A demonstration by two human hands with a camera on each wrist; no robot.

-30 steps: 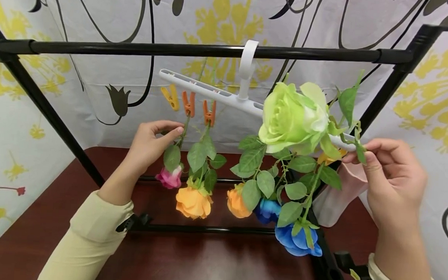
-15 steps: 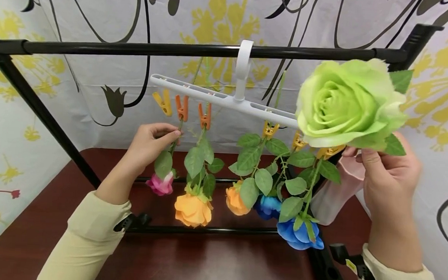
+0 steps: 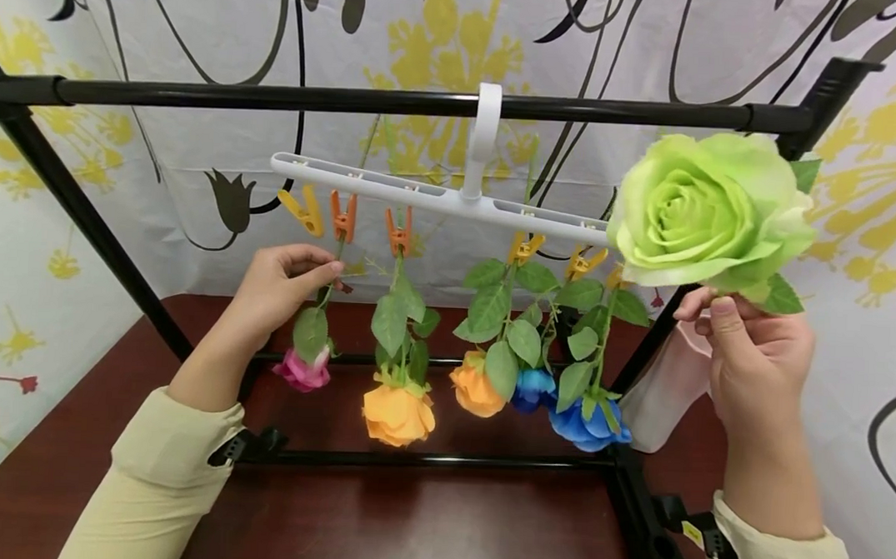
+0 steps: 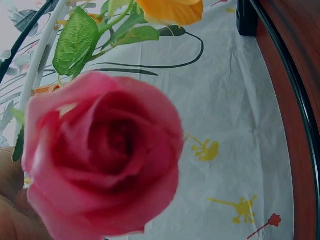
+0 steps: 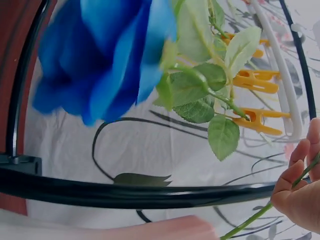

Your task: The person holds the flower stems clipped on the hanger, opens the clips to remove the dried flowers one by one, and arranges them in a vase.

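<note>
In the head view my left hand (image 3: 278, 293) pinches the stem of a pink rose (image 3: 305, 369), which hangs bloom-down from an orange clip (image 3: 343, 216). That bloom fills much of the left wrist view. My right hand (image 3: 763, 360) holds a light green rose (image 3: 709, 212) bloom-up beside the hanger's right end; its green stem (image 5: 250, 220) runs through the fingers in the right wrist view. The white clip hanger (image 3: 421, 197) tilts down to the right, its right end hidden behind the green bloom. Orange roses (image 3: 399, 415) and blue roses (image 3: 588, 423) hang upside down from other clips.
A black rack rail (image 3: 276, 98) carries the hanger hook (image 3: 487, 123). At the far left a yellow clip (image 3: 303, 211) holds nothing. A pale pink vase (image 3: 664, 389) stands behind the rack's right leg. The dark red table (image 3: 482, 523) lies below.
My right hand has turned the green rose upright and shifted it right, off the hanger's front. The hanger, its flowers and my left hand have moved left.
</note>
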